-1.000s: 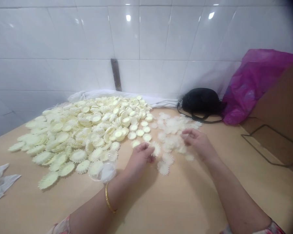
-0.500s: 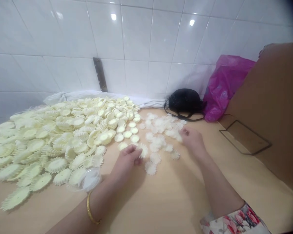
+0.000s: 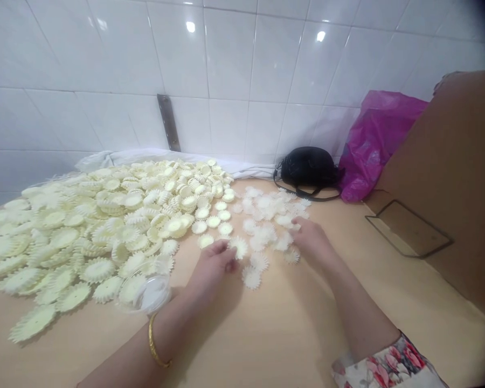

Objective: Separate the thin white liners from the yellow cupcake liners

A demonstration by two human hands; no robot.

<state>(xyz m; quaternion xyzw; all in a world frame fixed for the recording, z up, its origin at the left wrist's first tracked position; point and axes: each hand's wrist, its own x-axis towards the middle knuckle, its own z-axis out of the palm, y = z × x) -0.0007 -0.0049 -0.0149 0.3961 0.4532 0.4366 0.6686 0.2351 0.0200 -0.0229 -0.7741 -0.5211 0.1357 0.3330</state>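
The left hand (image 3: 213, 267) pinches one white scalloped disc (image 3: 239, 248) between thumb and fingers, above the middle of the table (image 3: 267, 339). The right hand (image 3: 313, 241) has its fingers drawn together at the right edge of a loose spread of thin white discs (image 3: 262, 207); whether it grips one of them I cannot tell.

That spread lies just beyond and between the hands, some discs overlapping. To its left, a big heap of pale yellow discs (image 3: 101, 231) covers the left side of the table, its nearest pieces close to the left forearm. A clear plastic tub (image 3: 152, 293) with something white in it sits at the heap's near edge, partly hidden by that forearm, which wears a gold bangle (image 3: 153, 342).

At the far side, a white cloth (image 3: 125, 157) lies behind the heap along the tiled wall (image 3: 267, 54). A black bag (image 3: 307, 167) sits beyond the white discs, beside a pink plastic bag (image 3: 374, 143). A cardboard box (image 3: 456, 178) closes off the right side.
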